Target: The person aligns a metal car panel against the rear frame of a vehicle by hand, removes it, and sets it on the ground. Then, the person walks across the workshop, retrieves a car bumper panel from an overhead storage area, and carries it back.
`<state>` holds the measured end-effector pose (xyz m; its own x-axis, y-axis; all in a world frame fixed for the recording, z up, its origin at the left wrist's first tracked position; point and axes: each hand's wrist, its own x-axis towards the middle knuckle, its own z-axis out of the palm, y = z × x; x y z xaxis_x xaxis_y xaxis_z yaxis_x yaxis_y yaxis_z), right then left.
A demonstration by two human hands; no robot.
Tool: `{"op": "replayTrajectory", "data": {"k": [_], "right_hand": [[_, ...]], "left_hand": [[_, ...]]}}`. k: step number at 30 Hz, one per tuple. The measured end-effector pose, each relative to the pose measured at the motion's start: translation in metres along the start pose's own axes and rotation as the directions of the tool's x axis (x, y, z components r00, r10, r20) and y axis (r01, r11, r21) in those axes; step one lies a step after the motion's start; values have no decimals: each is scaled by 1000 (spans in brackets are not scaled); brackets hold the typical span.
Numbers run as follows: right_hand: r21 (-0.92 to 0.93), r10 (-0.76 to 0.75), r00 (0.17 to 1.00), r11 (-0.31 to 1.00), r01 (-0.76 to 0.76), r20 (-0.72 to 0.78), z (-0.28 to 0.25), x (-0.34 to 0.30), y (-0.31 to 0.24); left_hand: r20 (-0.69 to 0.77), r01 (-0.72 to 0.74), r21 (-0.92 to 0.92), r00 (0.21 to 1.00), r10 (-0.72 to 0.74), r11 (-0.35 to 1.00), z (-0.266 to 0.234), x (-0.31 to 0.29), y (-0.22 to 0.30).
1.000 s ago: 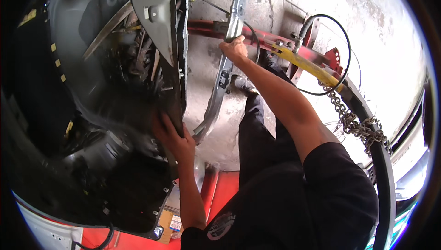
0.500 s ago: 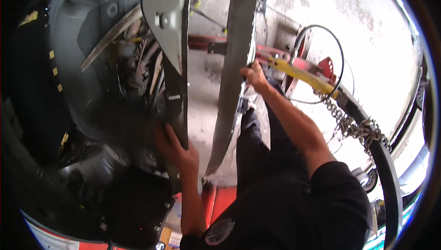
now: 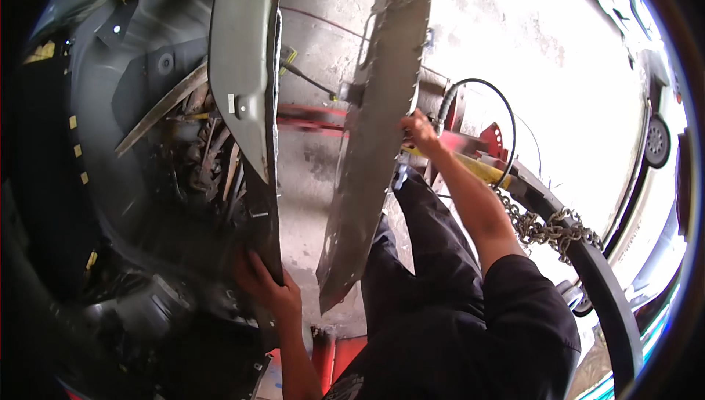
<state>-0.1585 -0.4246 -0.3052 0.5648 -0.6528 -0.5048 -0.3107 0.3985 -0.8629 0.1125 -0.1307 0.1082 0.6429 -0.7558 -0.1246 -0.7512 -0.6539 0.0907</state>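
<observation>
My right hand [image 3: 422, 133] is closed on the right edge of a long, narrow grey sheet-metal panel [image 3: 378, 106]. The panel slants across the middle, its pointed end low and near my legs. Small holes or marks run along its edges. At the left, my left hand [image 3: 273, 286] grips the dark lower end of the car's body edge, its fingertips partly lost in shadow. Above that hand rises the car's pale grey-green panel [image 3: 239, 55], fixed along the opening. A gap with concrete floor separates the two panels.
Behind the car edge lies a dark body cavity with a pile of old metal parts [image 3: 213, 143]. To the right stand a red and yellow frame puller [image 3: 481, 168], a looped black hose [image 3: 507, 106] and a heaped chain [image 3: 547, 227]. A parked car [image 3: 657, 143] is far right.
The loose long panel has turned, so more of its broad face shows. My right hand still holds its edge. My left hand stays at the car edge, and the whole view has shifted.
</observation>
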Motion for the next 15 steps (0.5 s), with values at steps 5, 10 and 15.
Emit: {"op": "replayTrajectory", "data": {"k": [5, 10, 15], "right_hand": [[-74, -153, 986, 985, 158, 72, -55, 88, 1], [380, 165, 979, 919, -107, -122, -116, 119, -45], [495, 316, 931, 848, -191, -183, -137, 145, -98]], "left_hand": [[9, 99, 41, 995, -100, 994, 5, -18, -13], [33, 114, 8, 993, -114, 994, 9, -7, -5], [50, 48, -15, 998, -47, 999, 12, -2, -7]]}}
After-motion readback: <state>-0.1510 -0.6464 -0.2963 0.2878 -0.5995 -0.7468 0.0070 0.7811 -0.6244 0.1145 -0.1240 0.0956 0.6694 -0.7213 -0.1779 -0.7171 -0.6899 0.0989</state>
